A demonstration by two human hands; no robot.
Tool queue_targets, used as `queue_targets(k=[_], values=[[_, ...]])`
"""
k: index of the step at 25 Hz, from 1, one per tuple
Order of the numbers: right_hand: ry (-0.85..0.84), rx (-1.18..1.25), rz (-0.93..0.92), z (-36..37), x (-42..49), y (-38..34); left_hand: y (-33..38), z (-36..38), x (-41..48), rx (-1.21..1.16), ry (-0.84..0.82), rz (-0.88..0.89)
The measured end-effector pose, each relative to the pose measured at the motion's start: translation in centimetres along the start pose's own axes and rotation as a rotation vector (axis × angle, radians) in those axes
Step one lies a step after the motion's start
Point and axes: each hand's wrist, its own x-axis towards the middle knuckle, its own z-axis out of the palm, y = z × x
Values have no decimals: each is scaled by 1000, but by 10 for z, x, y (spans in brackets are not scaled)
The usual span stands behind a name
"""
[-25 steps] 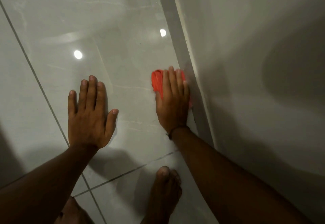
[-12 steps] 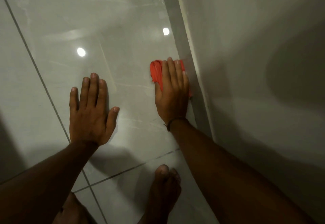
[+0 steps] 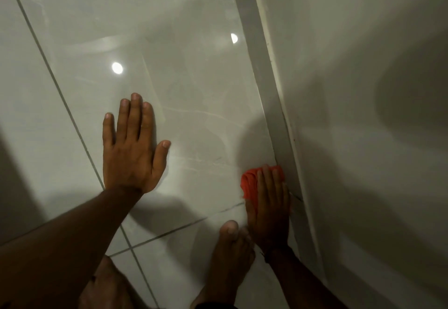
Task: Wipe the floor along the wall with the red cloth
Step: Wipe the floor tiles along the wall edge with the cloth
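The red cloth (image 3: 249,182) lies bunched on the glossy pale floor tile (image 3: 189,90), right against the grey skirting (image 3: 269,95) at the foot of the wall (image 3: 363,90). My right hand (image 3: 270,207) presses flat on top of it, fingers together, covering most of the cloth; only its left and front edges show. My left hand (image 3: 132,147) rests flat on the tile further left, fingers spread, holding nothing.
My bare right foot (image 3: 230,253) stands just behind the right hand, toes nearly touching it. My left foot (image 3: 106,284) shows at the bottom edge. Grout lines cross the floor diagonally. Two ceiling-light reflections glare on the tile.
My right hand has dragged the red cloth back along the skirting toward my foot. The left hand has stayed planted on the tile.
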Motion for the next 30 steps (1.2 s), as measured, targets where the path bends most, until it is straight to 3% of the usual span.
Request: queue_targets(k=[4,9,19,30], values=[[-65,-48,-76,0,-34,14,1,1,-1,-8,20,-3],[-27,-42,35,3,-32,5,0,1,0,3,18,8],[-53,-49,-17,0,-14,4,3,2,-2,7,12,-9],[131,1,-38,-29,257,-98,1,2,-2,-4,32,-7]])
